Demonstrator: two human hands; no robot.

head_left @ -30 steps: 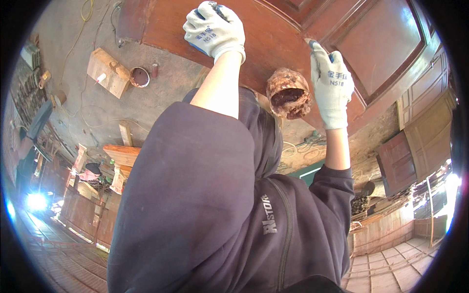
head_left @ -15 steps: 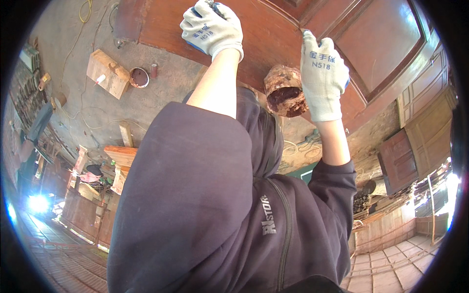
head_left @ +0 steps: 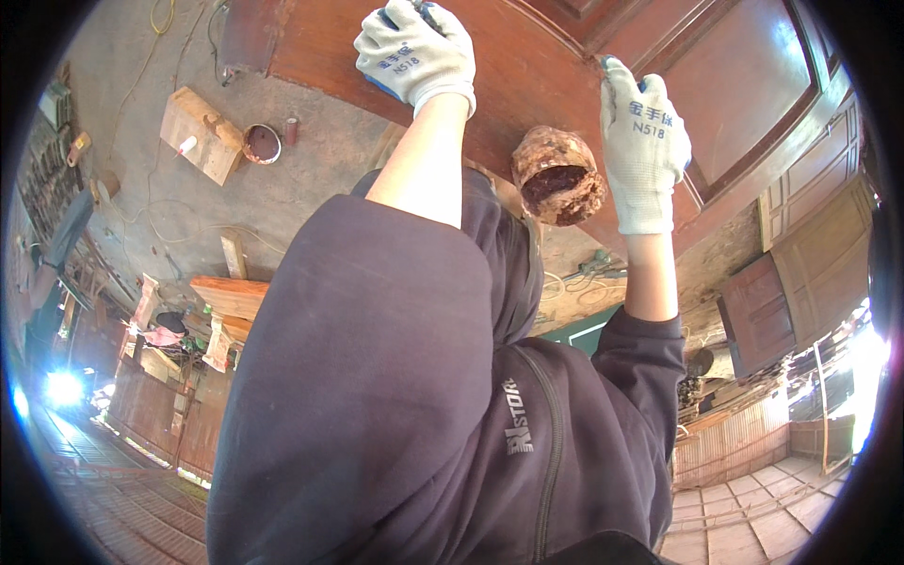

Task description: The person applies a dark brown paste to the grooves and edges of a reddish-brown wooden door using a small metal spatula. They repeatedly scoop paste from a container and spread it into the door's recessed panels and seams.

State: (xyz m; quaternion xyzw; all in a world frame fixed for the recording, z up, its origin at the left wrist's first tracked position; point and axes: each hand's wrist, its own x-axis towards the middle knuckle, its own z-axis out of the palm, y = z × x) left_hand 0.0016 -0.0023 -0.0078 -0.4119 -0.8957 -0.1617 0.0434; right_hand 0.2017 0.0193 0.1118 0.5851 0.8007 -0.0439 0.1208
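Note:
A red-brown panelled wooden door lies across the top of the view. My left hand, in a white glove with a blue palm, is closed over its plain left part. Whatever those fingers hold is hidden beneath them. My right hand, gloved alike, is at the door's panelled part with its fingers bent. I cannot make out what it grips. Just left of the right hand, a round, crusted container with dark brown stuff inside sits at the door's near edge.
On the floor at the left lie a wooden block, an open tin of brown paint and a small can. An orange-brown board stands nearer. More door panels lean at the right. A cord trails over the floor.
My right hand has shifted to the right along the door, away from the crusted container. The left hand has moved slightly right, still closed. The view has tilted a little.

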